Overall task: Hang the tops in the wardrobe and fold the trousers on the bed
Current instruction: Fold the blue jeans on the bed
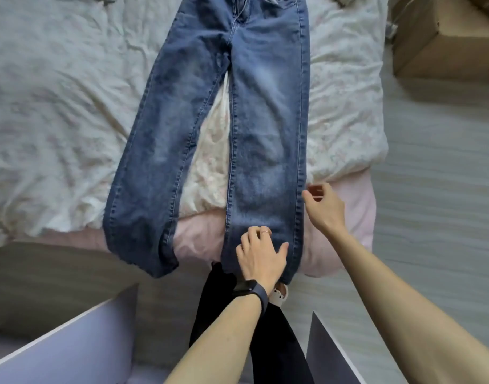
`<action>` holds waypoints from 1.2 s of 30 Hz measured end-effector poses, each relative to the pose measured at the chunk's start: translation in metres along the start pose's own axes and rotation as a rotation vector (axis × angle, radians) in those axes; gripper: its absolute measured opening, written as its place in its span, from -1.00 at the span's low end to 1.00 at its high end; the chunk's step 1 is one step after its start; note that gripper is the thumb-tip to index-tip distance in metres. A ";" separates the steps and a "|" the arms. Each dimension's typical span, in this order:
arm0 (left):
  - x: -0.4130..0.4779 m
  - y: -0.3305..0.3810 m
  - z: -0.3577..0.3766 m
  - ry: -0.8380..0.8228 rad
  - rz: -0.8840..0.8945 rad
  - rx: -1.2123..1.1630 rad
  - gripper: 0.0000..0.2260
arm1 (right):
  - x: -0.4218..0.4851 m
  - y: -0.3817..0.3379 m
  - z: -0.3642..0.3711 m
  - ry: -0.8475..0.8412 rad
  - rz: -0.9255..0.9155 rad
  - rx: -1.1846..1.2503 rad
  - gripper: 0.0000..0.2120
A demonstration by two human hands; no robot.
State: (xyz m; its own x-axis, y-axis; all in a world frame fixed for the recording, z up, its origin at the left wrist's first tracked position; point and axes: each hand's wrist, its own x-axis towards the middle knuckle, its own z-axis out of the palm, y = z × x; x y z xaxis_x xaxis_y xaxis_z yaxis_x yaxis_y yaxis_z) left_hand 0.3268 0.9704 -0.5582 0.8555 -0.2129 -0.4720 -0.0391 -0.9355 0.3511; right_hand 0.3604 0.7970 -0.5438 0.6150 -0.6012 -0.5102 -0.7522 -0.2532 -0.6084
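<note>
Here, item: one pair of blue jeans [237, 106], the trousers in hand, laid face up and full length on the bed [356, 217], waistband at the far end and both hems toward the person. The upper part lies on a crumpled white duvet [57, 120]; the hems reach over the pink-sheeted foot of the mattress. The legs splay apart in a narrow V, touching only at the crotch. This flat spread reads as preparation for a lengthwise fold, one leg to be laid over the other. Item: left hand [261, 256], with a dark wristband [251, 293] and a ring [264, 232], resting on the lower part of the leg nearer the bed's side edge. Its fingers are bent and its thumb is spread on the denim, probably to pin or smooth the cloth. Whether any fabric is pinched under the fingertips cannot be told. Item: right hand [325, 206], at the outer seam of the same leg, just above the left hand, fingers loosely curled. It appears placed to take that edge, but the frame is blurred there and contact or grip cannot be told. Item: cardboard box [442, 40], on the pale floor [431, 189] beside the bed, well apart from the work. No tops or wardrobe are in view; folding of this pair is judged not yet begun.
</note>
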 end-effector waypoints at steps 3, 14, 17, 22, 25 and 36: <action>0.004 0.025 0.033 -0.078 -0.146 0.026 -0.41 | 0.035 -0.020 -0.002 -0.011 -0.051 -0.045 -0.69; -0.005 0.034 0.061 -0.146 -0.143 0.111 -0.58 | 0.074 -0.011 -0.005 -0.177 -0.024 -0.019 -0.74; -0.015 0.017 0.030 -0.193 -0.083 0.029 -0.66 | 0.071 -0.023 -0.011 -0.185 0.033 0.073 -0.70; -0.025 -0.013 -0.038 -0.154 -0.219 -0.141 -0.83 | 0.058 -0.065 -0.006 -0.254 0.098 0.157 -0.90; -0.025 -0.037 -0.081 -0.122 -0.273 -0.187 -0.87 | 0.047 -0.102 0.010 -0.187 0.075 0.206 -0.76; 0.018 -0.230 -0.193 -0.077 -0.463 -0.340 -0.80 | -0.004 -0.250 0.144 -0.146 -0.194 0.211 -0.71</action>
State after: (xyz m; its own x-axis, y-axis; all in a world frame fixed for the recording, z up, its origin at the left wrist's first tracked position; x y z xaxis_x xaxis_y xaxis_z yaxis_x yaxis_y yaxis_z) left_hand 0.4508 1.2361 -0.4911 0.7033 0.1649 -0.6915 0.5091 -0.7957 0.3280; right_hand 0.5802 0.9722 -0.4770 0.7811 -0.4378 -0.4452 -0.5614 -0.1802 -0.8077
